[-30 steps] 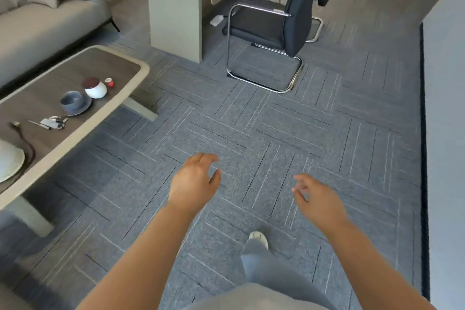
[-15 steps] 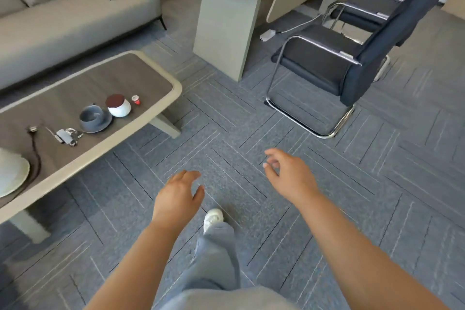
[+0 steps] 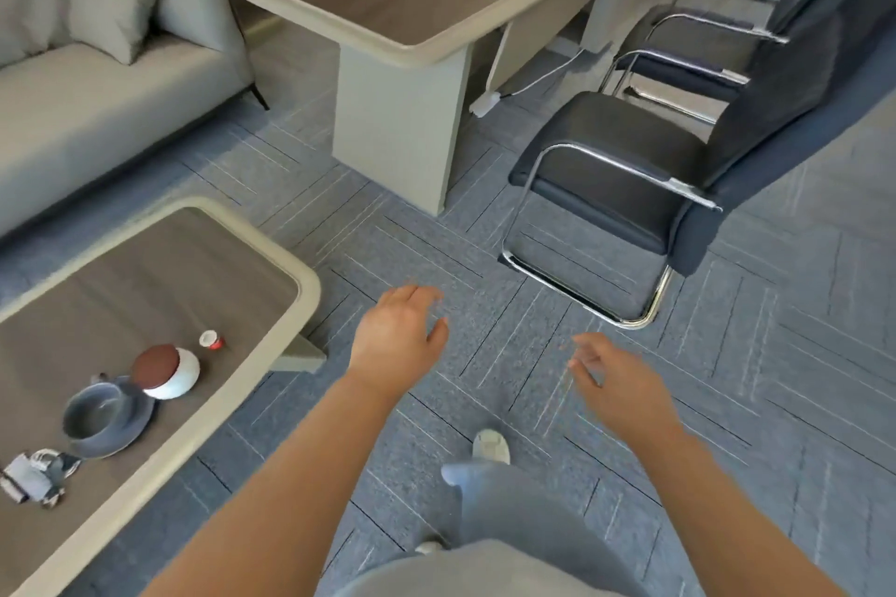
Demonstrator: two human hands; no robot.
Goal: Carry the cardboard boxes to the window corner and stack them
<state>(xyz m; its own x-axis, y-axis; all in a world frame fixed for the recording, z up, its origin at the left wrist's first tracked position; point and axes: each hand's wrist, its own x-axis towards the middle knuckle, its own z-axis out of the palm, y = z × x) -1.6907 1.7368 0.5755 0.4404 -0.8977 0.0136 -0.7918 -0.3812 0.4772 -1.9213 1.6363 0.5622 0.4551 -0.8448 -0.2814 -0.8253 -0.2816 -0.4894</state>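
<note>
No cardboard box is in view. My left hand [image 3: 395,337] hangs over the grey carpet in the middle of the view, palm down, fingers loosely apart, holding nothing. My right hand [image 3: 618,385] is a little lower and to the right, also empty, with its fingers spread and slightly curled. Both forearms reach forward from the bottom edge. One of my feet in a light shoe [image 3: 490,446] steps on the carpet between them.
A low coffee table [image 3: 291,271] stands at left with a grey cup and saucer [image 3: 102,419], a white lidded jar [image 3: 167,368] and keys [image 3: 34,480]. A beige sofa [image 3: 87,102], a desk [image 3: 402,44] and black cantilever chairs [image 3: 630,170] lie ahead.
The view has swung left and moved forward: desk, sofa and chair have come closer and shifted right. Both hands stay empty, swinging as I walk.
</note>
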